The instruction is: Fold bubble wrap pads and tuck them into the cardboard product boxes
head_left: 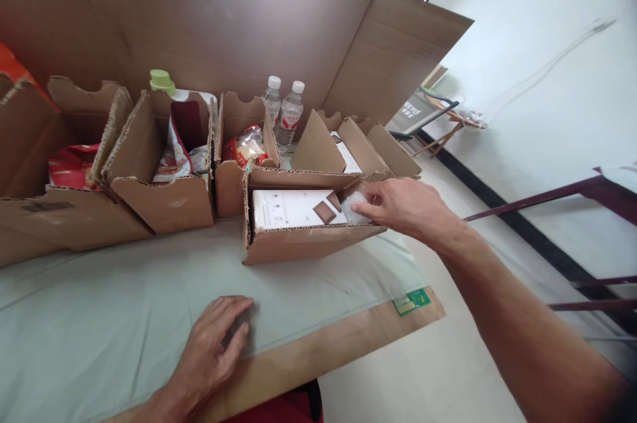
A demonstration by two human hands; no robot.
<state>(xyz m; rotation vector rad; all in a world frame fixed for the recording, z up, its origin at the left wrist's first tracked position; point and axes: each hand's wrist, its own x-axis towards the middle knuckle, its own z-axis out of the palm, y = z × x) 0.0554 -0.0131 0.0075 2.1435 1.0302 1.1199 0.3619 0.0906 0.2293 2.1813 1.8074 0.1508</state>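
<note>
My right hand (405,207) reaches over the right end of a low open cardboard box (303,244). Its thumb and fingers are pinched on a translucent plastic wrapper (354,200); what the wrapper contains, if anything, I cannot make out. Beside the wrapper, in the same box, lies a white printed carton (293,207) with brown squares on it. My left hand (212,346) rests on the pale green cloth (149,290) near the table's front edge, fingers loosely stretched out and holding nothing.
Cardboard bins (164,204) stand in a row behind, holding red and printed packets. Two clear bottles (290,111) and a green-capped container (162,81) are at the back, before a tall cardboard panel (279,18). A green card (411,301) lies at the table's right corner.
</note>
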